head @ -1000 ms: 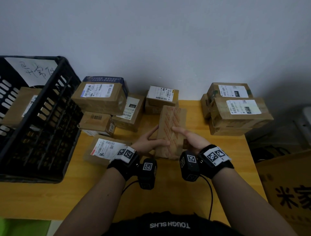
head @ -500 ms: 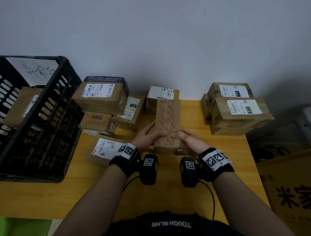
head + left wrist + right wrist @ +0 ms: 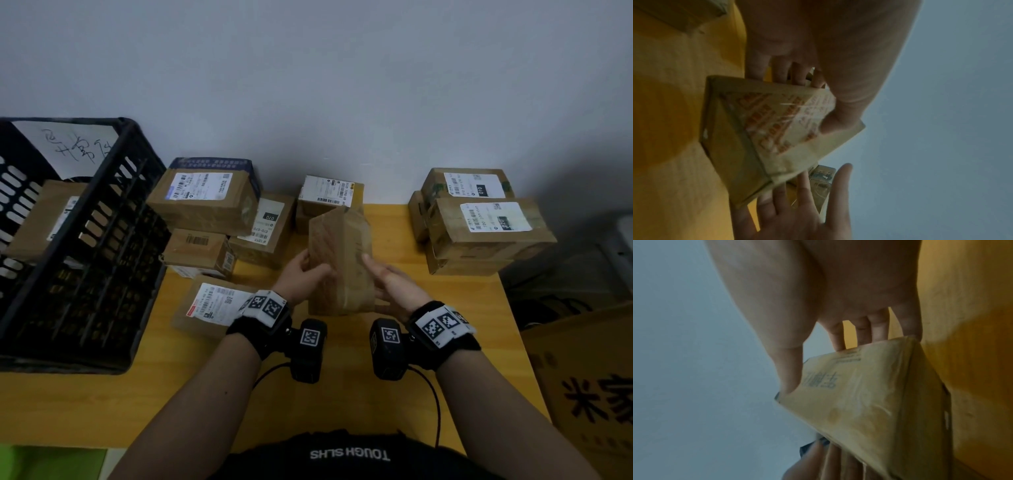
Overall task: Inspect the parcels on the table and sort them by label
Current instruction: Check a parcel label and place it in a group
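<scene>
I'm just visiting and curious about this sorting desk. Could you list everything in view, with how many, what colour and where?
held parcel: 1, brown with red-printed tape, upright between both hands at table centre
table: 1, yellow wood, against the wall
crate: 1, black plastic, left end of table; a brown parcel and a handwritten white sheet inside
left group of parcels: about five, brown with white labels, beside the crate
middle parcel: 1, brown, white label, by the wall
right stack of parcels: about three, brown, white labels, right end
large carton: 1, brown, black characters, beyond the table's right edge
left hand: grip on the held parcel's left side
right hand: grip on its right side
</scene>
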